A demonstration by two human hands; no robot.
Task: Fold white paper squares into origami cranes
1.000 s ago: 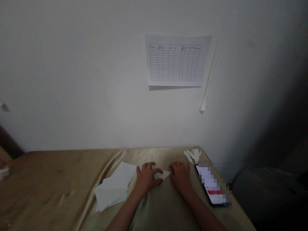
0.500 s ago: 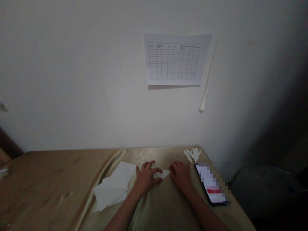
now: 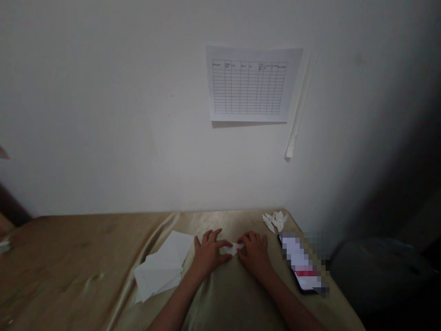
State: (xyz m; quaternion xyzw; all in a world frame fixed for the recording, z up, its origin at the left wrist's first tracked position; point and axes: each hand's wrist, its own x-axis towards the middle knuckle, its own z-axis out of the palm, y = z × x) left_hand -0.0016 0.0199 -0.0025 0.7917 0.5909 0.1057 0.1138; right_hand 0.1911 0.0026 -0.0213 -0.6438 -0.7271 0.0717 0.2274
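Note:
A small folded piece of white paper (image 3: 234, 249) lies on the cloth-covered table between my two hands. My left hand (image 3: 208, 253) has its thumb and index finger closed on the paper's left side, while its other fingers are spread. On the right side, the fingers of my right hand (image 3: 254, 252) pinch the paper and cover part of it. Left of my left hand rests a fanned stack of white paper sheets (image 3: 161, 271).
A phone (image 3: 299, 264), partly pixelated, lies right of my right hand. Behind it sits a small pile of folded white paper pieces (image 3: 276, 220). The gold cloth (image 3: 86, 262) is wrinkled and reaches the wall, where a printed table sheet (image 3: 248, 87) hangs.
My right hand has shifted slightly left, over the paper's right end, and covers more of it. My left hand has hardly moved.

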